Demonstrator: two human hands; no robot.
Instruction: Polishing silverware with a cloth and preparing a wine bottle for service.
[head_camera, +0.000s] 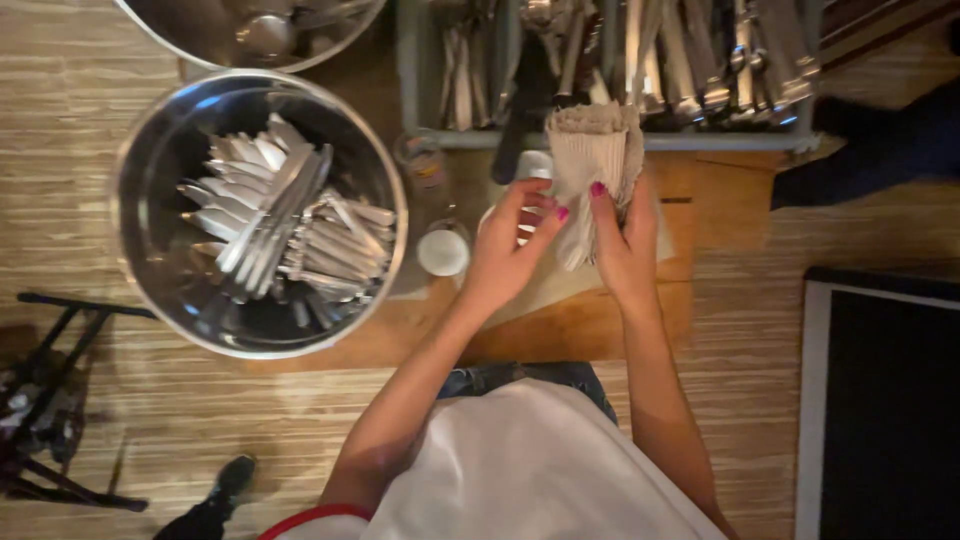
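Observation:
My right hand (625, 245) grips a folded beige ribbed cloth napkin (592, 150), held upright over a small wooden table (590, 330). My left hand (505, 245) is beside it, fingers curled against the napkin's lower left side, over a white object I cannot identify. A large steel bowl (150, 180) to the left holds several knives (280, 225) piled together. A grey cutlery tray (420, 90) with several compartments of silverware stands just beyond the napkin.
A second steel bowl (250, 30) sits at the top left. Two small shakers (443, 250) stand between the bowl and my hands. A black folding stand (50, 400) is on the wooden floor at left, a dark mat (885, 400) at right.

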